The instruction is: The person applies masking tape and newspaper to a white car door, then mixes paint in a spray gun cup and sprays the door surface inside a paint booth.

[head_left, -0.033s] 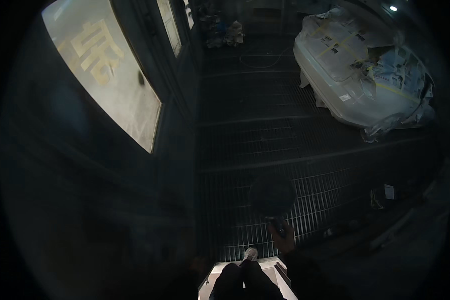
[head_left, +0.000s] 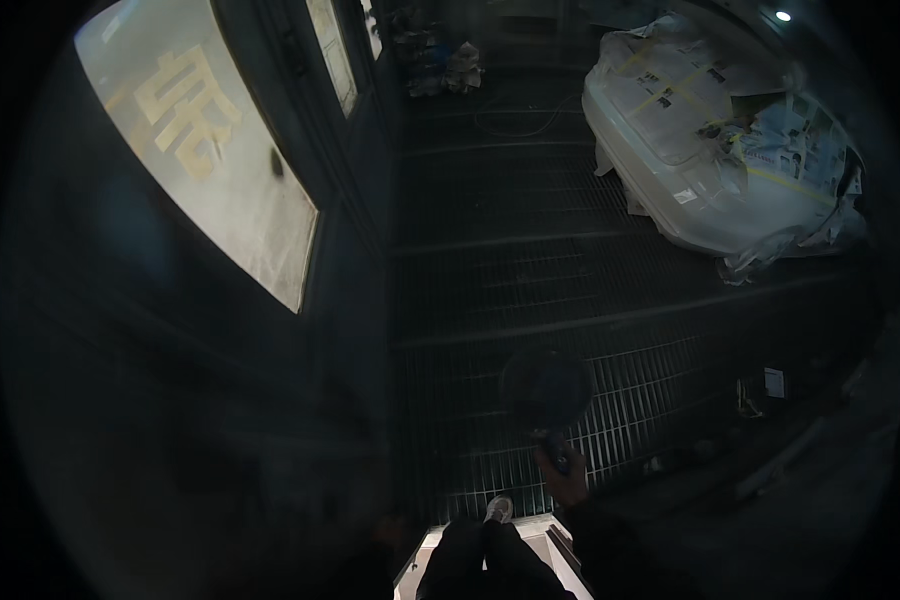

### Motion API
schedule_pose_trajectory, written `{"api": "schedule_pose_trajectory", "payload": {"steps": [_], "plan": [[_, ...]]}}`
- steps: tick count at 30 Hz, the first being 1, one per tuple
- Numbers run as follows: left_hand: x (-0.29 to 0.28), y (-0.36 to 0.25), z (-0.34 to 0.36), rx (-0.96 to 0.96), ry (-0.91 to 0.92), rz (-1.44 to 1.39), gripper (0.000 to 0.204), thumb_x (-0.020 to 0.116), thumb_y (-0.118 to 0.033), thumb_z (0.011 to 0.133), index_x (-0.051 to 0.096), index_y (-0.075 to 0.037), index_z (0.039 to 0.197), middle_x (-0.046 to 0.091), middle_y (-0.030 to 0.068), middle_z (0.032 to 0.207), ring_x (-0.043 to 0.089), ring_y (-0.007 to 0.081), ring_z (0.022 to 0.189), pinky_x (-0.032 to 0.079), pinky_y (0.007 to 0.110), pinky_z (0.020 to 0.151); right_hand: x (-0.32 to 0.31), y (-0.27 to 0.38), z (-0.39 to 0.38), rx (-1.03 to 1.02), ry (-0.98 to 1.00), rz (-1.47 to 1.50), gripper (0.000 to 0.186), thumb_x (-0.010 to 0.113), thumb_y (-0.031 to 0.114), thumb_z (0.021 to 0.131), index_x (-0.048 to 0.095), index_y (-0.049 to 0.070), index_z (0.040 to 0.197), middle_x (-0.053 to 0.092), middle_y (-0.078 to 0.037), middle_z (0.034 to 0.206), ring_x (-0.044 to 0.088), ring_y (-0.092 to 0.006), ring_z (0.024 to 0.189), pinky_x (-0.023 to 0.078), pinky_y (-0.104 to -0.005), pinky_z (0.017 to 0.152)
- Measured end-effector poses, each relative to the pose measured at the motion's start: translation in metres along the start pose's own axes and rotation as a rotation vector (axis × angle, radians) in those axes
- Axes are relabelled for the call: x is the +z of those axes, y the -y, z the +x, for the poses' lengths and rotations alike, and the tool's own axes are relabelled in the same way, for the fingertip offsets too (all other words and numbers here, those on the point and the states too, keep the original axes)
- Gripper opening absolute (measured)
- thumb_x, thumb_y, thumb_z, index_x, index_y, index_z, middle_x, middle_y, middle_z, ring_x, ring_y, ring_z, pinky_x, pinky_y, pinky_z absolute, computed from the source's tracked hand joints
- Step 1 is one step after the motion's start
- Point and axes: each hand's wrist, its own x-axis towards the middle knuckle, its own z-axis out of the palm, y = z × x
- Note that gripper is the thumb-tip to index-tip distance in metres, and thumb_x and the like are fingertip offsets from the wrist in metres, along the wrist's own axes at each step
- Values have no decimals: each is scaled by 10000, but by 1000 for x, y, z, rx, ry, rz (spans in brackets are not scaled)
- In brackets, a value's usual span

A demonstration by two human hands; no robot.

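In the lower middle, my right hand [head_left: 567, 478] is closed around the handle of a dark round-headed tool [head_left: 547, 390]. Its wide round part points away from me over the floor grating; the gloom hides its exact kind. My left hand [head_left: 394, 528] shows only faintly at the lower edge, left of my legs, and its fingers cannot be made out. One of my shoes [head_left: 500, 508] rests by the edge of the grating, at a bright doorway sill [head_left: 538, 526].
A pale car body [head_left: 660, 170], masked with paper, plastic film and yellow tape, stands far right. Dark door panels with lit windows [head_left: 240, 170] line the left. Crumpled material [head_left: 460, 70] lies at the back. A hose-like loop [head_left: 530, 130] and a white card [head_left: 774, 382] are on the floor.
The whole view has shifted very slightly to the left. My right hand keeps its hold on the round-headed tool.
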Motion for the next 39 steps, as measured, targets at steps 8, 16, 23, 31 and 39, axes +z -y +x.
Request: {"api": "schedule_pose_trajectory", "payload": {"steps": [8,16,23,31,39], "plan": [[-46,49,105,-1203,684,-429,431,521,-423,991,669,-26,911,663,153,798,640,304,714,550,471,728,11,87,96,-97,74,-93,329,682,157,898,637,-11,1178,682,-99,784,605,-89,692,476,-297,606],[-145,108,414,-1082,435,-620,492,550,-312,980,648,16,627,646,129,589,632,239,542,528,408,589,41,140,261,-124,-96,-157,408,690,214,893,613,-15,1222,716,-184,928,712,-232,857,521,-346,708],[-133,227,701,-728,298,-633,253,606,-202,914,706,-34,754,647,61,585,640,160,518,527,321,521,43,193,413,-159,-208,-163,344,697,189,871,635,-2,1151,704,-202,936,711,-294,921,522,-353,746],[-41,322,970,-670,291,-612,128,635,-30,846,672,-14,968,673,113,730,653,180,570,537,319,517,21,144,676,-44,-312,-213,346,697,139,844,637,21,1164,695,-208,945,702,-337,874,524,-362,730],[42,320,1199,-588,446,-396,166,750,-61,739,683,-57,891,691,103,789,672,232,709,543,363,665,-6,121,944,75,-300,-138,364,664,65,779,655,34,1141,681,-226,926,687,-377,828,522,-386,695]]}}
